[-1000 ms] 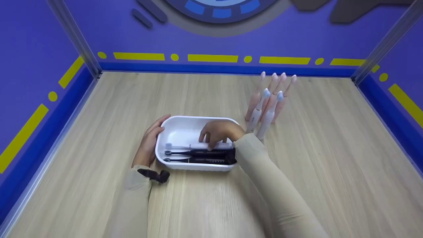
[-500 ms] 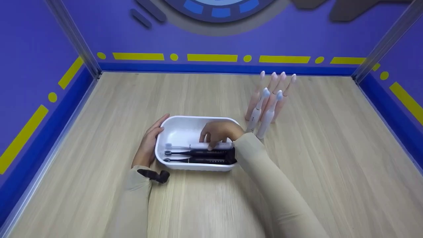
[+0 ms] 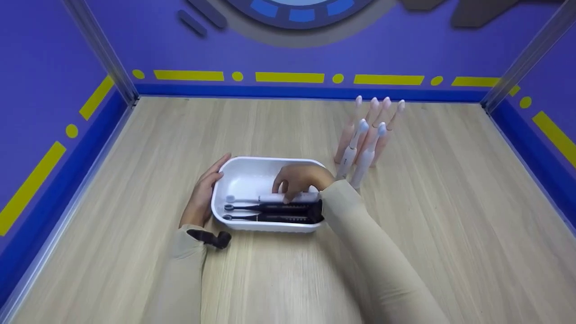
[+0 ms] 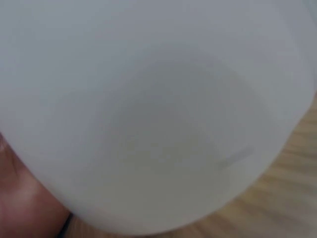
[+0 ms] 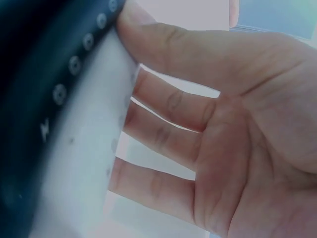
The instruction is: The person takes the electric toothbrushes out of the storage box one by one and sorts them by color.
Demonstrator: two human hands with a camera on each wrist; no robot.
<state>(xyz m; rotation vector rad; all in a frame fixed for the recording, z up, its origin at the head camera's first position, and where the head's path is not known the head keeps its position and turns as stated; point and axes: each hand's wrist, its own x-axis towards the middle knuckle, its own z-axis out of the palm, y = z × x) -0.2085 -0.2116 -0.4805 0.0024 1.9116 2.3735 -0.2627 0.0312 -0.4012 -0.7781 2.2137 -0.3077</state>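
Observation:
A white plastic bin (image 3: 265, 228) stands on the table. My left hand (image 3: 200, 198) rests against its left end, fingers fairly straight along the outer wall; in the left wrist view the white wall fills most of the picture. Inside lie two black electric toothbrushes (image 3: 274, 218) along the near side and a white electric toothbrush (image 3: 270, 198) beside them, heads to the left. My right hand (image 3: 300, 179) reaches into the bin and holds the white toothbrush by its handle. In the right wrist view its thumb (image 5: 178, 49) lies on the near side and the fingers on the far side.
Right of the bin, several pink electric toothbrushes (image 3: 345, 139) stand upright, with two white ones (image 3: 364, 164) in front of them. Blue panels (image 3: 292, 58) wall the wooden table (image 3: 180, 126) at the back and sides. A black strap (image 3: 211, 238) sits on my left wrist.
Hardly anything differs. Both hands and the bin keep their places, and the white toothbrush stays in my right hand inside the bin. The head view shifts very slightly.

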